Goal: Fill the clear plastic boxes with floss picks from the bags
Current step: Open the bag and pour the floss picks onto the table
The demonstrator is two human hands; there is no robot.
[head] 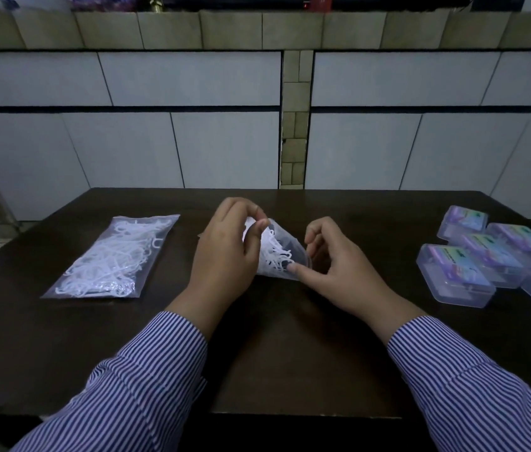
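Now, progress: barely begun.
Left hand (225, 252): pinching bag (277, 252), centre frame.
Right hand (332, 262): pinching its mouth.
Second bag (110, 259): left, untouched.
Boxes (486, 256): right, lidded, unfilled.

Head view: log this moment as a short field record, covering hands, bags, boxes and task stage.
left hand: pinches top of held bag
right hand: pinches the same bag's lower edge
held bag: clear, holds white floss picks
second bag: full, flat on table, left side
boxes: clear, lids on, clustered at right
stage: no picks in boxes yet
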